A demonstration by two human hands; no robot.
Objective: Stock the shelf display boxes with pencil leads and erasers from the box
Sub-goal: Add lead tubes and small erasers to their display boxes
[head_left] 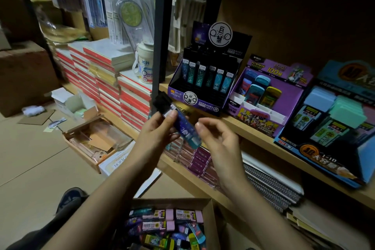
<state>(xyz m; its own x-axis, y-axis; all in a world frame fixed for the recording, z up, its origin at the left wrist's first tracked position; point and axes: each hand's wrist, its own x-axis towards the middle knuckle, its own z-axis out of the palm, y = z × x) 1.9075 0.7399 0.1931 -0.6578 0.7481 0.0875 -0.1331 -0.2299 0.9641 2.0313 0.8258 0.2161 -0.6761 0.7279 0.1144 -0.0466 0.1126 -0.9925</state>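
My left hand [160, 130] grips a long pencil lead case [183, 126], black at its upper end and blue-teal at its lower end, held slanted in front of the shelf. My right hand [218, 140] hovers just right of the case with fingers loosely curled, holding nothing. Behind stands a dark purple display box [205, 79] with rows of similar lead tubes. To its right sit a purple display box [263, 95] with coloured cases and a blue display box [332, 124] with pastel cases. The open cardboard box [172, 227] of mixed leads and erasers lies below my arms.
A black shelf post [162, 34] rises just left of the displays. Stacks of red-edged notebooks [113, 85] fill the left shelf bay. Open cartons [93, 138] lie on the floor at left. The lower shelf holds pink packs [194, 158] and spiral notebooks [272, 186].
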